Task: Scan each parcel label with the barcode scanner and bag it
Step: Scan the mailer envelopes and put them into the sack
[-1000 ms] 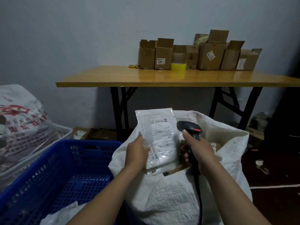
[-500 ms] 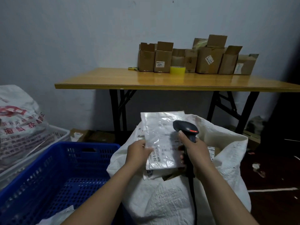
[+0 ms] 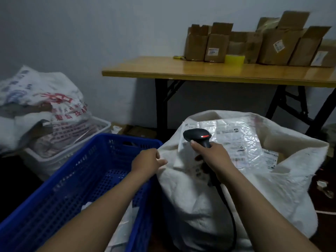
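My right hand [image 3: 211, 156] grips the handle of a black barcode scanner [image 3: 197, 136] whose red light glows; its cable trails down across the big white woven sack [image 3: 190, 200]. A clear plastic parcel [image 3: 234, 142] with printed labels lies in the sack's open mouth, beyond the scanner. My left hand [image 3: 148, 161] holds nothing, fingers relaxed, hovering at the sack's left rim above the blue crate [image 3: 85, 171]. White parcels [image 3: 125, 226] lie in the crate's bottom, partly hidden by my left forearm.
A wooden folding table [image 3: 209, 71] stands behind the sack, carrying several open cardboard boxes [image 3: 216, 46] and a yellow tape roll [image 3: 234, 60]. At the left a white basket [image 3: 60, 153] holds stuffed printed bags [image 3: 45, 106]. Flat cardboard lies under the table.
My left hand has let go of the clear parcel, which now lies in the sack. The hand has drawn back left to the sack's rim. The view has swung left.
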